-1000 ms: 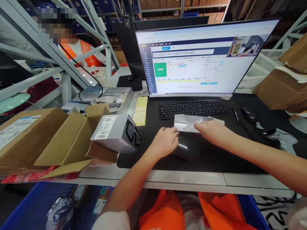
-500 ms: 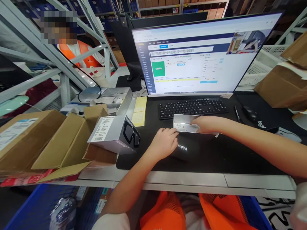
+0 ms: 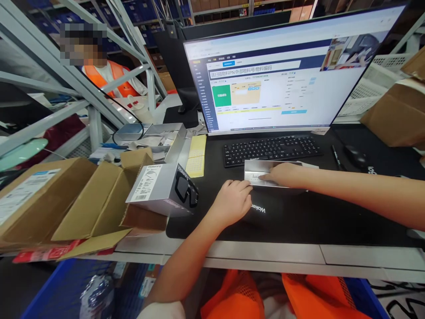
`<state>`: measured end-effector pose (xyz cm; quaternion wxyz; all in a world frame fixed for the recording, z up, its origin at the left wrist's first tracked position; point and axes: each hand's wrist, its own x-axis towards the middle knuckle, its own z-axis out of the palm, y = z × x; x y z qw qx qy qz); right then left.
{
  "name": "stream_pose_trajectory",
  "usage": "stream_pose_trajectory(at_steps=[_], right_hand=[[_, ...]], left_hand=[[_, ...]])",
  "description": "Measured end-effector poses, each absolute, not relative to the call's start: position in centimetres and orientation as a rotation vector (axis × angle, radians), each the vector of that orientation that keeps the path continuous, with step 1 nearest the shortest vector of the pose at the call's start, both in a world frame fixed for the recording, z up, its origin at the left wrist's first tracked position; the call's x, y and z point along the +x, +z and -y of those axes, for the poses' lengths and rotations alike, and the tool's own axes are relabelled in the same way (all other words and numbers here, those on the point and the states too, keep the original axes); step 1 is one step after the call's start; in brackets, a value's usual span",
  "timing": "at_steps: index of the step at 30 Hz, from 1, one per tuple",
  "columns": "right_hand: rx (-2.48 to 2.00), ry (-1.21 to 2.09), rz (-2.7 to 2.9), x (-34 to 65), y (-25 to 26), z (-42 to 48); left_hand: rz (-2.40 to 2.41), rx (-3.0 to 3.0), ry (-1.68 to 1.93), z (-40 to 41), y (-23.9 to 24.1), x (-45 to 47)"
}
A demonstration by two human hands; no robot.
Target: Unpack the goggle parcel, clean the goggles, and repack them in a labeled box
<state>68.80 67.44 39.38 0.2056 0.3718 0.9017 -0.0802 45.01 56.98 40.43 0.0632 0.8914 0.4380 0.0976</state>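
Note:
A shallow silver box (image 3: 248, 167), its inside facing up, lies on the black desk mat in front of the keyboard. My left hand (image 3: 233, 200) has its fingers curled over the box's near left edge. Reaching in from the right, my right hand (image 3: 281, 173) has a finger stretched onto the white printed label (image 3: 256, 177) inside; its other fingers are mostly hidden. White lettering (image 3: 258, 208) shows on the dark surface just below the box. To the left, a silver goggles carton (image 3: 159, 188) rests tilted on an open cardboard box (image 3: 94, 199).
Behind the keyboard (image 3: 272, 150) stands a large monitor (image 3: 265, 119). A pen (image 3: 336, 156) and a mouse (image 3: 355, 155) lie to the right. Yellow sheets (image 3: 195, 157) lie left of the keyboard. A person in an orange vest (image 3: 117, 76) sits beyond the metal frame.
My right hand's finger has shifted left onto the label inside the box. My left hand stays at the box edge. A beige panel has appeared on the monitor, and the view has shifted slightly.

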Motion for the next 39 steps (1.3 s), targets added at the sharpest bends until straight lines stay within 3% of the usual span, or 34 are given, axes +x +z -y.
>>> stream_pose_trajectory(at_steps=[20, 29, 39], right_hand=[[1.497, -0.43, -2.377, 71.0, 41.7, -62.7], [1.644, -0.342, -2.764, 73.2, 41.6, -61.8], [2.081, -0.849, -2.673, 72.8, 39.4, -65.2]], left_hand=[[-1.347, 2.72, 0.287, -57.1, 40.3, 45.1], [-1.365, 2.728, 0.314, -57.0, 39.9, 45.0], [-1.37, 2.684, 0.331, -57.0, 39.9, 44.9]])
